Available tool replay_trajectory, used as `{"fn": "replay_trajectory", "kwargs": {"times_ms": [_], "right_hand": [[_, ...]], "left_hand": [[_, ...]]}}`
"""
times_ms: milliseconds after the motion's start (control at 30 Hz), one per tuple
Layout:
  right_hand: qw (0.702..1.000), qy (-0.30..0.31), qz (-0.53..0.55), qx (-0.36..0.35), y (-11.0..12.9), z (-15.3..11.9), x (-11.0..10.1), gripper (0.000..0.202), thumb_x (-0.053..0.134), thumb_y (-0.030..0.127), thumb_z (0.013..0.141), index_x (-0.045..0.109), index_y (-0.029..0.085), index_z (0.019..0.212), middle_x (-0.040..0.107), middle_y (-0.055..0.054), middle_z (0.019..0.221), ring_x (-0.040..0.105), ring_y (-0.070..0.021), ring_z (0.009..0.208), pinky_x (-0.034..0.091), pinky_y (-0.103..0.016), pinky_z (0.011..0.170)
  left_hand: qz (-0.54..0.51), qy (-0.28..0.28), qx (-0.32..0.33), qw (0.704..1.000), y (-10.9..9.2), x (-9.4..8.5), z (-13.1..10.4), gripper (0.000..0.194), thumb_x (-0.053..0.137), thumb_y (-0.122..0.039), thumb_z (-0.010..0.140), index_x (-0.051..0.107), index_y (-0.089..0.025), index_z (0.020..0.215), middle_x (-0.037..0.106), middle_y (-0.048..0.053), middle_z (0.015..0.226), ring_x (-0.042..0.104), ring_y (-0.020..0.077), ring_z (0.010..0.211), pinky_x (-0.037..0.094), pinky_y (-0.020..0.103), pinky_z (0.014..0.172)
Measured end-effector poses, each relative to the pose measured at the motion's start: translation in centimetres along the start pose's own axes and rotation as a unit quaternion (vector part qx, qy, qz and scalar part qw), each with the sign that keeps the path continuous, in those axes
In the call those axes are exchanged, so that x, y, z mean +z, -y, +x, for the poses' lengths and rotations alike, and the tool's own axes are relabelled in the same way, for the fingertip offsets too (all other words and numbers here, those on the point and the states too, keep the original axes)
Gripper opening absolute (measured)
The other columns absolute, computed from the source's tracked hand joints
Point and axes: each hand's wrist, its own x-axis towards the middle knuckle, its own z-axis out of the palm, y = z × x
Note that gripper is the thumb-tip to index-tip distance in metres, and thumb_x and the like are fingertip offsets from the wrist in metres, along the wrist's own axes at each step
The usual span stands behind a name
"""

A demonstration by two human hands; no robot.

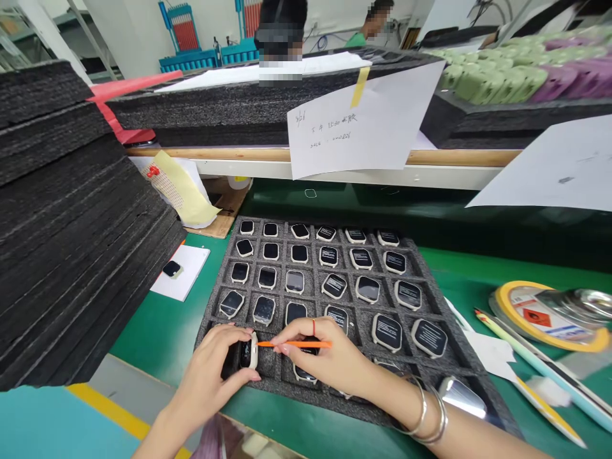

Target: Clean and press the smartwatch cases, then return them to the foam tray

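At the near left of a dark foam tray [282, 371], my left hand [215, 366] grips a white-framed watch [254, 350] between fingers and thumb, turned on its side with its edge facing right. My right hand [325, 354] pinches a thin orange stick [306, 344], whose tip touches or nearly touches the side of that watch. Many square watches, such as one with text on its screen [387, 332], lie in the tray's compartments. My right forearm and hand hide some of the near compartments.
Tall black foam sheets [81, 223] stand at the left, beside a white pad [184, 274] bearing a watch. At right are a yellow-rimmed round can [540, 315] and pens. A shelf [239, 167] with hanging papers spans the back; people are beyond.
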Motion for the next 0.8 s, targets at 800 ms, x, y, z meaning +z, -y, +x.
{"fn": "replay_trajectory", "kwargs": {"times_ms": [800], "right_hand": [[0.999, -0.011, 0.040, -0.019, 0.9, 0.0, -1.2, 0.013, 0.066, 0.015, 0.081, 0.078, 0.021, 0.083, 0.078, -0.001, 0.080, 0.072, -0.0170, 0.072, 0.056, -0.028, 0.071]], "left_hand": [[0.026, 0.093, -0.017, 0.995, -3.0, -2.4, 3.7, 0.028, 0.070, -0.035, 0.089, 0.056, -0.029, 0.113, 0.066, 0.002, 0.113, 0.057, 0.0258, 0.109, 0.046, 0.045, 0.095]]}}
